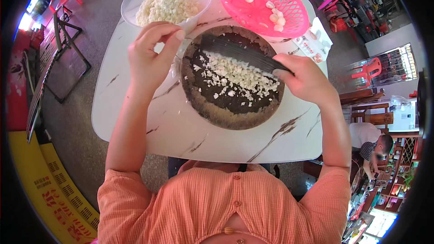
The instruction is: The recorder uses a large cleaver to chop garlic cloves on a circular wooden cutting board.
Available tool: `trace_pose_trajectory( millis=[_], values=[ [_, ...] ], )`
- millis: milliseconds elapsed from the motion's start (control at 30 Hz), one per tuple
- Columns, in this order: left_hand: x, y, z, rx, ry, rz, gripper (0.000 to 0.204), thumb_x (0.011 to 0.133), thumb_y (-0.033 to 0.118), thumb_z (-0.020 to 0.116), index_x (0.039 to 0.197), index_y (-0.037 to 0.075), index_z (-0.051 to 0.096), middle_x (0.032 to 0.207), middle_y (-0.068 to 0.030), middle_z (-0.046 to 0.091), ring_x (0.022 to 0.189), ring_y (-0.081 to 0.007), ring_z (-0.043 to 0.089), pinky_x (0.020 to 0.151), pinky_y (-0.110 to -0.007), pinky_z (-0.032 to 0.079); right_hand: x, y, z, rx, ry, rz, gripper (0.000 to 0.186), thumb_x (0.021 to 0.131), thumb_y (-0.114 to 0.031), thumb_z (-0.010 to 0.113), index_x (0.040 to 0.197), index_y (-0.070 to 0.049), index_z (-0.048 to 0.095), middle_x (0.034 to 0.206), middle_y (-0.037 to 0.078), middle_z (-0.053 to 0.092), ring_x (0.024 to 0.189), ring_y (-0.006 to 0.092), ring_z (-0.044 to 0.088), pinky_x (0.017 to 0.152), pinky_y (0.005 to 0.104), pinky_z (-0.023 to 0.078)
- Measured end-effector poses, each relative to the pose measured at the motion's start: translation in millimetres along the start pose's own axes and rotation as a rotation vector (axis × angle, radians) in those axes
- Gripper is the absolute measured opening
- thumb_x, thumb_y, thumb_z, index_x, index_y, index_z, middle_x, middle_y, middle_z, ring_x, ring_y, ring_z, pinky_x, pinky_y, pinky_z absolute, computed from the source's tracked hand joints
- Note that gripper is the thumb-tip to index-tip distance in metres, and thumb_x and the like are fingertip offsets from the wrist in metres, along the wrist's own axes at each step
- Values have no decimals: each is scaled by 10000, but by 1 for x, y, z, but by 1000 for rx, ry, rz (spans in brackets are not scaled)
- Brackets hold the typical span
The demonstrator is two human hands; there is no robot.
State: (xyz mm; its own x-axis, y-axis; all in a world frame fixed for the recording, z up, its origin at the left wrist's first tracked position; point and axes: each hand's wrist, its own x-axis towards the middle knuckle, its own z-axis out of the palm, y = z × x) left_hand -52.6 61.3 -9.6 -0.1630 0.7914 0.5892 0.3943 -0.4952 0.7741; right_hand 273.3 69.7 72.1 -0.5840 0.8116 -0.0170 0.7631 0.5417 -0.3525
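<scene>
My right hand (307, 77) grips the handle of a dark, wide-bladed cleaver (237, 54). Its blade lies across a round, dark chopping board (226, 119), along the far side of a heap of chopped garlic (239, 76). Loose bits are scattered toward the near side of the board. My left hand (151, 54) is raised left of the board, in front of a clear plastic bowl (205, 7). Its thumb and fingertips come together in a pinch; whatever they may hold is hidden. The bowl contains a mound of chopped garlic (167, 8).
At the far right of the marbled white table (199, 147), a pink perforated basket (230, 2) holds several whole peeled garlic cloves (276, 17). A printed white packet (314, 40) lies beside it. Pink plastic chairs (368, 71) stand around, and another person (368, 142) bends over at right.
</scene>
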Motion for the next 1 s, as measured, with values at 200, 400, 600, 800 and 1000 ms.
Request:
trace_pose_trajectory(
  millis=[200, 400, 600, 800, 1000],
  values=[
    [-13, 32, 18, 103, -282, -46, 215, 796, 156, 803, 952, 23, 736, 925, -99, 709, 735, -175, 665, 683, -277, 537, 8, -1, -15, -34, -17, -129, 235, 876, -123, 639, 1108, -87, 644, 941, 160, 680, 895, 374, 646, 767, 434, 508],
    [-17, 61, 14, 210, -199, 41, 202, 778, 142, 817, 918, 20, 737, 837, -91, 701, 663, -179, 650, 611, -294, 530, 19, 14, -23, -67, 88, -217, 262, 858, -81, 675, 1119, -100, 681, 993, 93, 708, 904, 328, 667, 785, 377, 522],
    [-41, 52, 12, 280, -237, 13, 186, 784, 86, 818, 926, -5, 740, 829, -91, 706, 693, -154, 659, 640, -277, 530, 33, 21, -7, -97, 24, -299, 212, 862, -91, 671, 1073, -99, 675, 975, 86, 694, 909, 315, 656, 774, 389, 511],
    [-56, 50, 18, 316, -166, 75, 158, 778, 88, 807, 921, 47, 754, 818, -81, 694, 664, -194, 642, 579, -299, 513, 40, 27, 0, -138, 6, -335, 223, 849, -111, 656, 1064, -162, 686, 866, 80, 666, 848, 312, 656, 727, 433, 504],
    [-62, 63, 17, 257, -113, 139, 182, 777, 77, 815, 933, 15, 745, 786, -92, 691, 677, -169, 651, 604, -283, 504, 36, 23, -16, -45, 16, -428, 191, 842, -97, 680, 1032, -97, 694, 931, 86, 689, 898, 308, 653, 760, 391, 509]
  ],
)
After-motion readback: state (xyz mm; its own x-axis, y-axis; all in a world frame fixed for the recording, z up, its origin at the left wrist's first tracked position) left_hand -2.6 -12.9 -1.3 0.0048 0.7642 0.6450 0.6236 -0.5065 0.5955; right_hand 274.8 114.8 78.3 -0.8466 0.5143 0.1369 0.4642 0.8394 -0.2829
